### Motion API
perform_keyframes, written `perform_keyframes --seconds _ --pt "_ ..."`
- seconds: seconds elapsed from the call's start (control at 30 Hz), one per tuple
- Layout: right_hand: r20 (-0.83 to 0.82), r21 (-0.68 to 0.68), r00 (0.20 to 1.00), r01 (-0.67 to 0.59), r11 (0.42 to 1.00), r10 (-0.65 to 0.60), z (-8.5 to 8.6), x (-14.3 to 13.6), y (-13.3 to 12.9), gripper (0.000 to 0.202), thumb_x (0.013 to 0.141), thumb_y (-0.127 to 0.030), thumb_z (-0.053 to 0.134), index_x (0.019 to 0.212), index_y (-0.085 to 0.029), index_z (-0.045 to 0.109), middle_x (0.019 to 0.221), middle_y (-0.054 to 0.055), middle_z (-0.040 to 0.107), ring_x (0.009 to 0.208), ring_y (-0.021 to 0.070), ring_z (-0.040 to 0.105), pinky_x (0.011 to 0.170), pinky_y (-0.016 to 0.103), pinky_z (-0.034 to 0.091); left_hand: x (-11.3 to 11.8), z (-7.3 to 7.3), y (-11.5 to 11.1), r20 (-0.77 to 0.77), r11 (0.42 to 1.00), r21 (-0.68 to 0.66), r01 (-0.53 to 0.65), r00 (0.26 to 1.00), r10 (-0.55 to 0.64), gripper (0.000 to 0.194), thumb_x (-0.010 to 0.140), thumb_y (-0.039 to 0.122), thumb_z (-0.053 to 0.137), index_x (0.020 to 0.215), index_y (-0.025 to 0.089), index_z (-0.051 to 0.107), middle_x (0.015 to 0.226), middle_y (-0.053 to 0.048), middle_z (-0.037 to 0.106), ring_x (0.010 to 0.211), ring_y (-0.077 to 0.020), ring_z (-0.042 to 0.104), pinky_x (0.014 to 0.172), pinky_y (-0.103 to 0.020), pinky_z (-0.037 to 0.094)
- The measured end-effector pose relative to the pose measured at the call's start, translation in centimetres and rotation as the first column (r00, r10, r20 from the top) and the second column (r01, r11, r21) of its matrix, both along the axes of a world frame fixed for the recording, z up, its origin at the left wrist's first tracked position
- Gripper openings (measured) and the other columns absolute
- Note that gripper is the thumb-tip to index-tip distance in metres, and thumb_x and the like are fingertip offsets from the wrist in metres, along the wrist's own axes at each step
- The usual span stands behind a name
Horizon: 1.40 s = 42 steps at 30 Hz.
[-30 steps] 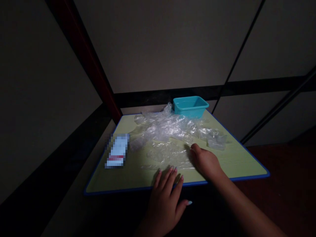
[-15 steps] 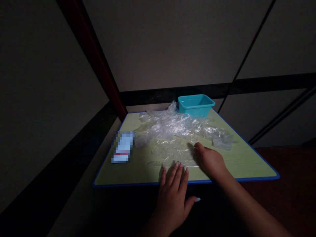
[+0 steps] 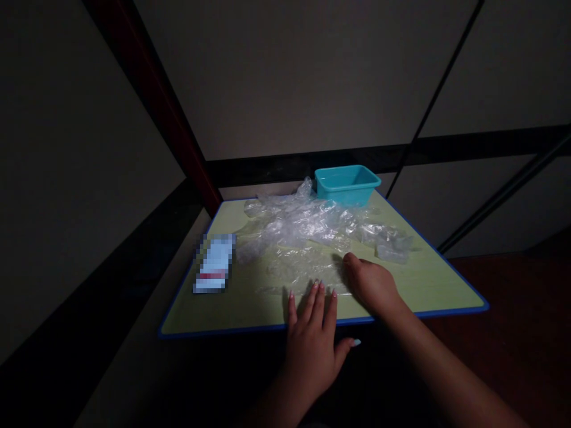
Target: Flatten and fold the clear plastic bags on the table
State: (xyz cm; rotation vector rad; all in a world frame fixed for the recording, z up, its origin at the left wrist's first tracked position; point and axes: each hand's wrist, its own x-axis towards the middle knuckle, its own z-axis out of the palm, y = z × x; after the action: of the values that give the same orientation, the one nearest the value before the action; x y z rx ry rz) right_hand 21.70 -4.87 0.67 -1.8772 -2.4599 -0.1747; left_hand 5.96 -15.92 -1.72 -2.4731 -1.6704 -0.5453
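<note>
A flattened clear plastic bag [image 3: 294, 267] lies on the yellow-green table [image 3: 446, 291]. My left hand [image 3: 312, 339] is open at the table's front edge, its spread fingertips resting on or just by the bag's near edge. At the bag's right side is my right hand [image 3: 372, 285], closed, with thumb and fingers pressed together; what it pinches is hidden, though the bag's edge runs up to it. Behind the flat bag, a crumpled heap of clear plastic bags [image 3: 307, 220] spreads across the middle and back.
A turquoise basket [image 3: 348, 187] stands at the back right of the table, against the wall panels. On the left side lies a pixelated light-blue flat object [image 3: 215, 264] with a red stripe. Blue trim [image 3: 263, 327] borders the table.
The whole view has shifted slightly, moving the table and its items a little left and up in the picture. Both hands keep nearly the same places by the bag.
</note>
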Motion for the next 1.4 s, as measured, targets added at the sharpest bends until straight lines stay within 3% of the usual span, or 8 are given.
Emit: perform_keyframes --seconds 0.3,0.6,0.93,1.1,1.17,1.27,1.4 --pt "0.025 0.003 1.0 0.007 1.0 -0.007 0.0 0.1 -0.1 0.021 0.098 -0.027 0.033 0.101 -0.02 0.053 0.078 0.007 0.071 0.066 0.0212 0.068 0.05 0.025 0.028 -0.4 -0.4 -0.2 0.042 0.995 -0.018 -0.101 0.994 0.102 0.063 0.093 0.051 0.04 0.141 0.01 0.04 0.147 -0.014 0.039 0.135 -0.0293 0.038 0.115 -0.059 0.01" --pt "0.017 0.018 1.0 0.002 1.0 -0.002 -0.1 0.3 0.1 0.018 0.097 -0.028 0.038 0.099 -0.02 0.054 0.079 0.006 0.071 0.065 0.0212 0.068 0.048 0.027 0.02 -4.3 -0.5 -0.9 -0.038 0.985 -0.034 -0.17 0.985 0.169 0.055 0.091 0.035 0.048 0.14 0.011 0.039 0.148 -0.016 0.038 0.135 -0.0321 0.038 0.11 -0.065 0.017" --pt "0.006 -0.025 1.0 0.024 0.999 -0.023 0.3 0.2 0.0 0.019 0.097 -0.03 0.039 0.098 -0.021 0.055 0.079 0.006 0.071 0.065 0.0202 0.067 0.05 0.028 0.019 -8.9 -1.4 -1.5 -0.056 0.968 0.008 -0.252 0.966 0.252 0.051 0.092 0.029 0.045 0.14 0.016 0.04 0.143 -0.016 0.045 0.132 -0.0314 0.042 0.109 -0.066 0.014" --pt "0.0 -0.006 1.0 0.026 1.0 -0.026 0.0 0.1 0.1 0.02 0.097 -0.031 0.038 0.101 -0.02 0.054 0.078 0.006 0.071 0.064 0.0199 0.066 0.05 0.027 0.019 -9.1 -1.4 -1.8 -0.004 0.947 0.085 -0.311 0.95 0.312 0.056 0.09 0.026 0.045 0.144 0.015 0.034 0.149 -0.019 0.036 0.138 -0.0325 0.033 0.108 -0.063 0.017" --pt "-0.004 -0.002 0.999 0.032 0.999 -0.032 0.0 0.1 0.1 0.021 0.098 -0.031 0.036 0.101 -0.02 0.054 0.078 0.007 0.071 0.064 0.0197 0.066 0.05 0.027 0.021 -8.1 -0.8 -1.7 0.003 0.96 0.102 -0.26 0.965 0.261 0.06 0.089 0.027 0.047 0.145 0.013 0.031 0.151 -0.02 0.032 0.14 -0.0326 0.028 0.109 -0.062 0.015" --pt "-0.012 -0.016 0.999 0.04 0.999 -0.04 0.1 0.0 0.1 0.023 0.098 -0.03 0.035 0.103 -0.02 0.055 0.08 0.007 0.071 0.066 0.0201 0.066 0.051 0.026 0.026 -6.5 0.5 -0.8 -0.027 0.996 0.04 -0.077 0.997 0.078 0.068 0.087 0.033 0.052 0.147 0.013 0.027 0.152 -0.018 0.029 0.141 -0.0319 0.026 0.112 -0.06 0.007" --pt "-0.019 -0.033 0.999 0.048 0.998 -0.049 0.4 -0.1 0.0 0.023 0.098 -0.031 0.035 0.106 -0.021 0.054 0.085 0.007 0.072 0.071 0.0209 0.068 0.054 0.026 0.031 -5.9 2.1 1.8 -0.057 0.986 -0.063 0.153 0.986 -0.156 0.076 0.087 0.048 0.053 0.149 0.017 0.023 0.154 -0.013 0.026 0.142 -0.0296 0.024 0.114 -0.057 -0.002"
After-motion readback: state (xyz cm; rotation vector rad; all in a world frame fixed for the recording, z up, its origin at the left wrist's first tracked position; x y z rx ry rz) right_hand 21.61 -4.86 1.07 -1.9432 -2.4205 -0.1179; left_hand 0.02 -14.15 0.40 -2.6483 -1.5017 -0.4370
